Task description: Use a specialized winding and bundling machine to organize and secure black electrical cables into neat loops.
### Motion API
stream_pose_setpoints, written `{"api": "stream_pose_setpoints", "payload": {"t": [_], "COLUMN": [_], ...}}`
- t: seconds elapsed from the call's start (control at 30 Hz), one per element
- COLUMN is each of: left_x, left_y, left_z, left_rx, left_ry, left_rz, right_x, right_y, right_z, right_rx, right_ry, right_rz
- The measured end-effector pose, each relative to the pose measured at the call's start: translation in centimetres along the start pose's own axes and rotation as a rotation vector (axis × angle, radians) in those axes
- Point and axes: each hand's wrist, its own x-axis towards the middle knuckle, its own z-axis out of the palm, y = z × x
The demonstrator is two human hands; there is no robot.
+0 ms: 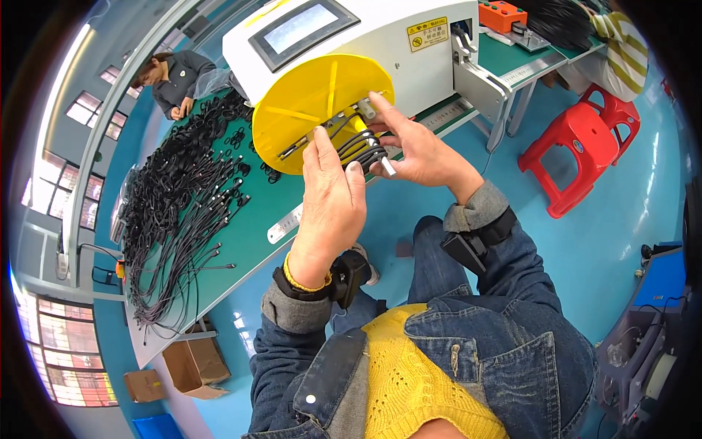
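Observation:
A black cable point(358, 151) is wound in several loops on the spindle at the front of a yellow disc point(307, 88). The spindle's pale end point(388, 167) sticks out through the coil. My right hand point(420, 154) curls its lower fingers round the right side of the coil, and its index finger reaches up beside a small grey block point(365, 108) on the disc. My left hand point(329, 194) is held up along the coil's left side, its fingers nearly straight and its thumb beside the loops. Whether its fingertips touch the disc cannot be made out.
The disc belongs to a white machine point(417, 69) with a screen point(301, 28). Black cables point(183, 183) heap on the green table point(252, 205), near a steel ruler point(285, 223). A person point(183, 77) works beyond. Red stools point(578, 146) stand right; cardboard boxes point(194, 362) lie lower left.

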Motion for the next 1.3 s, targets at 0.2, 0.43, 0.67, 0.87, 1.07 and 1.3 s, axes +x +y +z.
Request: {"api": "stream_pose_setpoints", "payload": {"t": [0.2,0.43,0.67,0.87,1.07,1.3], "left_x": [0.9,1.6,1.8,-1.0,-5.2,-13.4], "left_y": [0.7,2.0,0.8,3.2,2.7,-6.3], "left_z": [-1.6,-2.7,-2.9,-2.9,-1.6,-0.1], "left_rx": [-0.027,0.197,0.168,0.203,0.100,-0.149], "left_ry": [-0.162,-0.357,-0.389,-0.412,-0.340,-0.367], "left_rz": [-0.008,-0.090,0.008,-0.051,-0.058,-0.360], "right_x": [-0.7,-2.6,-2.4,-5.4,-7.9,-8.2], "right_y": [-0.8,-2.4,-2.6,-3.6,-4.3,0.2], "right_z": [1.6,5.5,5.6,6.1,7.3,14.1], "right_rx": [0.015,-0.102,-0.074,-0.119,-0.141,-0.094], "right_ry": [-0.077,0.328,0.307,0.348,0.273,-0.025], "right_rz": [0.004,0.049,0.068,0.076,0.139,0.227]}}
